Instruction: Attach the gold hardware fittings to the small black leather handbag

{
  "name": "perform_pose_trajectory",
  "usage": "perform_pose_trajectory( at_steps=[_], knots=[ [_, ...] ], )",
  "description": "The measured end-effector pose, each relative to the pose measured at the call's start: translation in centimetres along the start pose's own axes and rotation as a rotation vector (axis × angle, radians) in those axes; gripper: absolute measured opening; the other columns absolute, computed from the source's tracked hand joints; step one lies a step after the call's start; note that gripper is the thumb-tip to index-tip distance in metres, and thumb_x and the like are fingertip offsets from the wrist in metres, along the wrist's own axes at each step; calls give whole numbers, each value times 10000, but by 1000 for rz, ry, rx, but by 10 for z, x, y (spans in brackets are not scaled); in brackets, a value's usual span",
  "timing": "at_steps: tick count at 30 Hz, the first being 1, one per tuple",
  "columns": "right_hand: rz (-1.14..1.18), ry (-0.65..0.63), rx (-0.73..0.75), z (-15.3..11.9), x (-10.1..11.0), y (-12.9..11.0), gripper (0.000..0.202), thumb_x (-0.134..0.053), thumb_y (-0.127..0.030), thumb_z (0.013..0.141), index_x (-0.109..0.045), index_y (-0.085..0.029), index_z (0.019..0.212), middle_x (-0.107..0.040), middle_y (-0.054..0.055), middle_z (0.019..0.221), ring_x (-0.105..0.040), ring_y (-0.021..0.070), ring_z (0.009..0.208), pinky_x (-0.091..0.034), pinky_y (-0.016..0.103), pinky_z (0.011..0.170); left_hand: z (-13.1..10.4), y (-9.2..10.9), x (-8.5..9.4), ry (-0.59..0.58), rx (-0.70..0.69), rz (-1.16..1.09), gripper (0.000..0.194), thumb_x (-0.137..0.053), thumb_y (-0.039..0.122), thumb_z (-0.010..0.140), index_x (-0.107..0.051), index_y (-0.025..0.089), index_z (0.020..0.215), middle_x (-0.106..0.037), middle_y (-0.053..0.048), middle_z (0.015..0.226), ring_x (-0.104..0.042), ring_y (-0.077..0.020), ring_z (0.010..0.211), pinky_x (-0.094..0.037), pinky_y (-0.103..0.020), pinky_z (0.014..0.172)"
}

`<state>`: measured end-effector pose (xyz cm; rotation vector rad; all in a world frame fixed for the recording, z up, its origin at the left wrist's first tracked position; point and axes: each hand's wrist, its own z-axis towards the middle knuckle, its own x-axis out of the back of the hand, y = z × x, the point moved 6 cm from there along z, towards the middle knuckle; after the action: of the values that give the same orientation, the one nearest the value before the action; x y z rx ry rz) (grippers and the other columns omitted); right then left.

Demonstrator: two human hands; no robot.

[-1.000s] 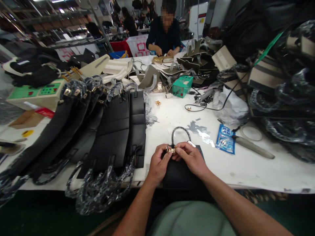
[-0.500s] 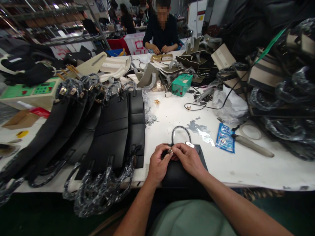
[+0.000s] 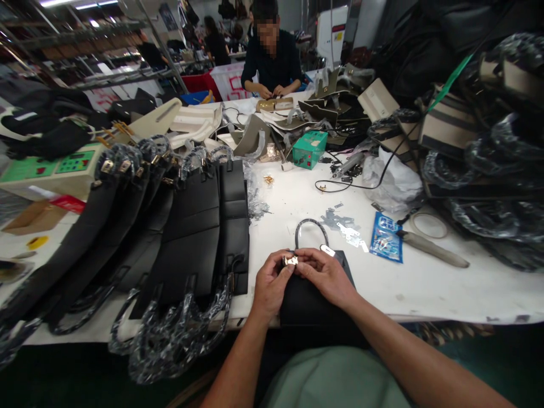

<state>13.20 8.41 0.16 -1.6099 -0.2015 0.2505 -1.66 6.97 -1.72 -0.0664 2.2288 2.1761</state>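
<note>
Both hands (image 3: 297,275) pinch gold clasp (image 3: 291,260); cluttered white table (image 3: 425,283), busy workshop

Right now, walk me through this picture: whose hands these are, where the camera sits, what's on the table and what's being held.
The camera sits on a person's head, looking down at their own bare hands. The left hand and right hand together pinch a small gold metal clasp over a black bag with a looped handle. On the white table: a row of black bag panels, a green box, a blue packet. Another person works at the far end.
</note>
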Motion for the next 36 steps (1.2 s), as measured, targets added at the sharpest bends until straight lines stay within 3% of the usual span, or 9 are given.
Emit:
perform_pose_trajectory(
  at_steps=[4,10,16,19,22,26,29,32,36],
  knots=[
    [-173,54,117,-1,3,-7,152,-707,-317,859,-731,-249,992,-695,20,950,-639,175,825,-502,304,761,1,-1,4,5,-22,5,206,-682,295,842,-681,225,1035,-644,-61,1164,-586,-207,1129,-404,-342,1048],
    [16,73,57,-4,4,-6,222,-662,-392,888,-684,-223,1030,-713,43,1033,-660,203,918,-513,331,834,0,1,1,10,-17,-21,258,-686,341,833,-688,222,1061,-646,-69,1164,-592,-218,1127,-417,-351,1039],
    [-24,256,-27,-15,46,-17,274,-688,-435,847,-670,-200,986,-720,68,1050,-658,219,937,-492,329,844,-10,-1,11,267,163,-84,376,-614,504,868,-678,230,1117,-656,-68,1250,-577,-225,1187,-408,-345,1037],
    [-72,267,-55,-16,64,-12,303,-730,-441,799,-659,-195,960,-727,67,947,-667,222,873,-510,331,793,-14,-5,13,334,273,-227,433,-674,510,824,-638,252,1170,-641,-54,1284,-586,-209,1183,-424,-334,1020],
    [-178,190,-39,-13,68,-9,283,-694,-437,825,-660,-199,973,-718,45,875,-663,208,809,-516,324,746,-13,-2,9,301,325,-306,466,-802,391,728,-620,224,1123,-685,-46,1166,-645,-178,1053,-472,-300,940],
    [-409,25,40,-7,62,-20,215,-617,-390,885,-688,-221,998,-711,11,833,-652,193,772,-505,310,718,-15,0,-4,204,508,-392,576,-832,279,685,-586,186,1197,-744,-53,979,-695,-171,837,-519,-286,794],
    [-519,-103,98,-7,59,-30,179,-597,-336,904,-707,-237,1004,-727,17,937,-658,201,848,-503,322,784,-17,3,-15,113,558,-472,373,-790,287,714,-673,132,1032,-760,-70,873,-704,-193,759,-534,-295,734],
    [-559,-149,124,-8,64,-35,187,-586,-295,918,-714,-250,1048,-722,20,1036,-657,204,936,-498,331,862,-22,-2,-26,61,677,-650,259,-718,335,769,-706,120,913,-766,-87,839,-721,-240,780,-555,-364,796],
    [-622,-151,192,-9,68,-38,219,-581,-282,929,-716,-263,1100,-718,25,1044,-657,206,961,-497,340,894,-23,-7,-36,-38,690,-846,343,-623,386,844,-708,138,1065,-774,-95,931,-723,-278,918,-523,-445,943]
  ],
)
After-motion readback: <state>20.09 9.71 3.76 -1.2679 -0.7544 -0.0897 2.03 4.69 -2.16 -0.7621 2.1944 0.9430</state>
